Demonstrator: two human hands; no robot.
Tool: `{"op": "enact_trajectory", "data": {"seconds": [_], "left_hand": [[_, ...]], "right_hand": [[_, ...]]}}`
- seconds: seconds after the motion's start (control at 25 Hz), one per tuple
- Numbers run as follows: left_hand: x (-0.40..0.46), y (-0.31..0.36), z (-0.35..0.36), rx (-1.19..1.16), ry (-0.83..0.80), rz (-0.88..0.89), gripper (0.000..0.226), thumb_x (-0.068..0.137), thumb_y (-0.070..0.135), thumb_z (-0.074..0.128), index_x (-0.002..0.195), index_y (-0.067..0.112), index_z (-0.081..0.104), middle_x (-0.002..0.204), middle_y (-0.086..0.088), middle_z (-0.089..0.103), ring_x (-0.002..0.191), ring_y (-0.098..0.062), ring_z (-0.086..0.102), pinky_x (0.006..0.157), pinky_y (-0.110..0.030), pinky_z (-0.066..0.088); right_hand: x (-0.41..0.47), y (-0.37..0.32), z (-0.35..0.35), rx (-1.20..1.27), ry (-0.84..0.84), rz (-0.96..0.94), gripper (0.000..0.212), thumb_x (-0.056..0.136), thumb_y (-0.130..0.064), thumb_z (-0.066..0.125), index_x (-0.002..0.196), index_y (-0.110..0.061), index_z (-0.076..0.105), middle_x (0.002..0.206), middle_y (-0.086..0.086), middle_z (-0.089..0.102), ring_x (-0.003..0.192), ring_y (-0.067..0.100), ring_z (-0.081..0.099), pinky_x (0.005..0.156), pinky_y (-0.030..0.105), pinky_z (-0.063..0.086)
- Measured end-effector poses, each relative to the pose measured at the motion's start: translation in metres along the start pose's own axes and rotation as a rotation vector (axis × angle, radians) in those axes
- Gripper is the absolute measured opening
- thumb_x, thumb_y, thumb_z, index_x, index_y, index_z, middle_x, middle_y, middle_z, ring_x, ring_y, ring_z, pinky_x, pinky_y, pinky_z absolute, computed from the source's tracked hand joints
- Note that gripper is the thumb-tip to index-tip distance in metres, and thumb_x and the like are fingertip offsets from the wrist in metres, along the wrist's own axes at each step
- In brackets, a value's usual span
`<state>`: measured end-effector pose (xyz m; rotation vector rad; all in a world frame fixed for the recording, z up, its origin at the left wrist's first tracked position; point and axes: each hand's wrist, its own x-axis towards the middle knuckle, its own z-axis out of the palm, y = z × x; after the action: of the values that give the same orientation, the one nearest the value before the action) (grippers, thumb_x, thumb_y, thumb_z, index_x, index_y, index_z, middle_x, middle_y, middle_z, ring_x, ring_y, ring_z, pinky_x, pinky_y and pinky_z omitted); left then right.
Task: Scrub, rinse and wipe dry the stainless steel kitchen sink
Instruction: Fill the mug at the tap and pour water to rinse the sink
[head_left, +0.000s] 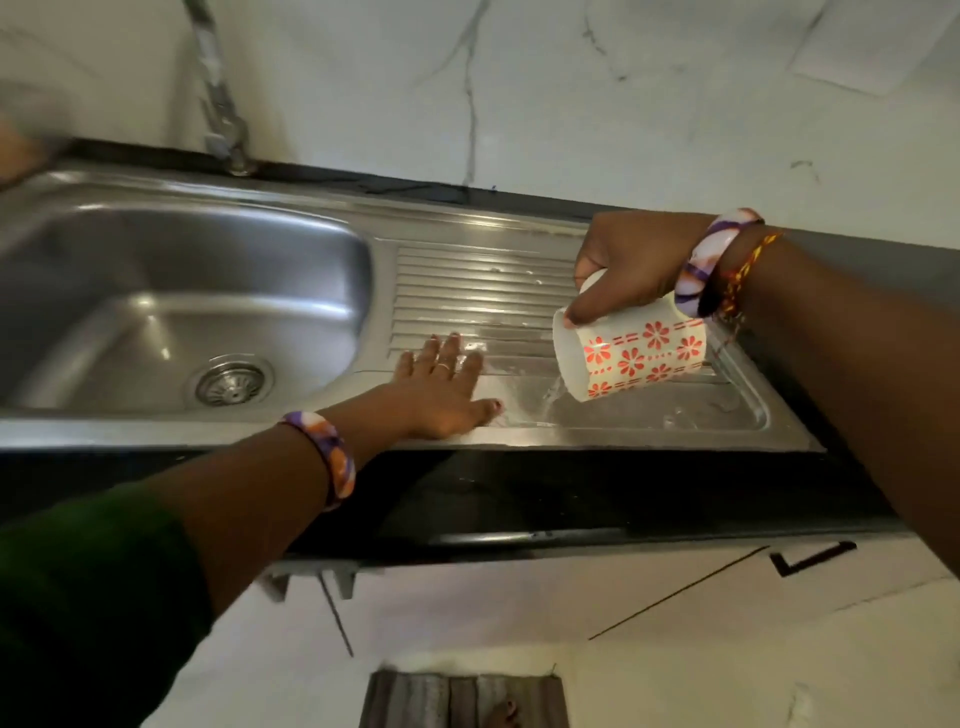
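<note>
- Two hands over the sink (524, 423)'s ribbed drainboard (483, 291), which sits right of the basin (171, 291); reads as the rinse step, judged from the pouring.
- Right hand (631, 270) has fingers curled round a white mug (631, 356) with orange flowers, gripping it near the rim end. Mug is tipped mouth-down toward the basin side, so a thin stream of water (553, 395) drops onto the flat front strip of the drainboard.
- Left hand (441, 392) lies flat, fingers straight and spread, palm pressed on the wet steel between the basin and the stream. It holds nothing. Likely placed there to sweep the poured water toward the basin, since the stream lands just beside its thumb.
- Drain strainer (231, 384) sits at the basin's front floor; basin looks free of suds, though glare hides detail.
- Tap pipe (221, 111) rises behind the basin, against the marble-look wall. Mug is probably used because the tap cannot reach the drainboard.
- Black countertop (571, 493) edges the sink in front of the basin and drainboard; droplets on it.
- No cloth or scrubber in view, so wipe-dry is not yet done.
</note>
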<state>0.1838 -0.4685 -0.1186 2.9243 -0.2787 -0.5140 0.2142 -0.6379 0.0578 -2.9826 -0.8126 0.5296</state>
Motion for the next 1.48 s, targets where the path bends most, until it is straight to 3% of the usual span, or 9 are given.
{"op": "enact_trajectory", "data": {"seconds": [0.12,0.36,0.56,0.68,0.8,1.04,1.16,1.32,1.48], "left_hand": [[-0.043,-0.061,-0.004,-0.061,-0.042,-0.201,0.087,0.087,0.071,0.024,0.148,0.023,-0.015,0.153,-0.010,-0.025,0.143,-0.029,-0.019,0.114,-0.047,-0.008],[-0.114,-0.162,-0.014,-0.053,0.022,-0.541,0.100,0.080,0.076,0.036,0.151,0.015,0.000,0.157,-0.014,-0.001,0.145,-0.030,-0.002,0.115,-0.047,-0.003],[-0.150,-0.208,-0.024,0.075,0.110,-0.661,0.062,0.090,0.057,0.044,0.132,0.011,0.045,0.140,-0.011,0.046,0.132,-0.028,0.037,0.114,-0.044,0.015],[-0.159,-0.224,-0.029,0.150,0.181,-0.697,0.037,0.093,0.035,0.051,0.123,0.015,0.053,0.130,-0.007,0.053,0.122,-0.027,0.047,0.103,-0.038,0.034],[-0.153,-0.244,-0.041,0.144,0.230,-0.714,0.033,0.090,0.026,0.053,0.122,0.017,0.056,0.125,-0.006,0.055,0.115,-0.026,0.054,0.089,-0.037,0.046],[-0.119,-0.283,-0.078,0.010,0.320,-0.577,0.028,0.087,0.015,0.056,0.113,0.009,0.064,0.117,-0.012,0.062,0.108,-0.029,0.058,0.090,-0.037,0.048],[-0.097,-0.295,-0.092,-0.027,0.356,-0.485,0.030,0.088,0.009,0.052,0.115,0.010,0.067,0.120,-0.009,0.064,0.113,-0.026,0.057,0.095,-0.030,0.042],[-0.063,-0.321,-0.115,-0.104,0.350,-0.432,0.026,0.087,0.020,0.058,0.107,0.008,0.070,0.114,-0.010,0.067,0.109,-0.025,0.059,0.094,-0.031,0.044],[-0.013,-0.352,-0.148,-0.153,0.351,-0.373,0.037,0.091,0.034,0.054,0.097,0.001,0.069,0.101,-0.014,0.066,0.101,-0.027,0.059,0.083,-0.031,0.042]], "right_hand": [[0.007,-0.057,0.001,-0.068,0.025,-0.117,0.034,0.080,-0.031,0.067,0.055,-0.011,0.054,0.054,0.004,0.047,0.048,0.014,0.041,0.050,0.022,0.033],[0.030,-0.168,0.005,-0.162,0.186,-0.382,0.040,0.075,-0.032,0.067,0.049,-0.012,0.045,0.047,0.001,0.038,0.045,0.014,0.034,0.047,0.023,0.030],[0.046,-0.231,0.008,-0.266,0.379,-0.523,0.037,0.074,-0.036,0.065,0.050,-0.018,0.044,0.054,-0.007,0.044,0.052,0.010,0.043,0.050,0.019,0.031],[0.056,-0.253,0.001,-0.265,0.461,-0.601,0.035,0.074,-0.035,0.065,0.051,-0.023,0.041,0.056,-0.011,0.042,0.061,0.017,0.047,0.051,0.018,0.028],[0.078,-0.259,-0.016,-0.199,0.474,-0.646,0.025,0.074,-0.036,0.064,0.063,-0.013,0.062,0.063,-0.001,0.057,0.066,0.021,0.055,0.058,0.025,0.040],[0.132,-0.237,-0.042,0.137,0.325,-0.616,0.034,0.081,-0.029,0.065,0.070,0.003,0.066,0.067,0.013,0.053,0.062,0.017,0.048,0.053,0.024,0.034],[0.162,-0.221,-0.039,0.476,0.310,-0.462,0.035,0.081,-0.027,0.066,0.056,-0.005,0.056,0.055,0.006,0.046,0.052,0.014,0.042,0.051,0.022,0.031],[0.197,-0.216,-0.022,0.971,0.295,-0.207,0.038,0.079,-0.024,0.071,0.050,-0.013,0.048,0.037,-0.006,0.037,0.031,0.004,0.031,0.034,0.011,0.025],[0.234,-0.238,-0.007,1.373,0.426,0.007,0.033,0.078,-0.019,0.073,0.053,-0.018,0.052,0.042,-0.013,0.051,0.039,0.000,0.044,0.043,0.015,0.033]]}}
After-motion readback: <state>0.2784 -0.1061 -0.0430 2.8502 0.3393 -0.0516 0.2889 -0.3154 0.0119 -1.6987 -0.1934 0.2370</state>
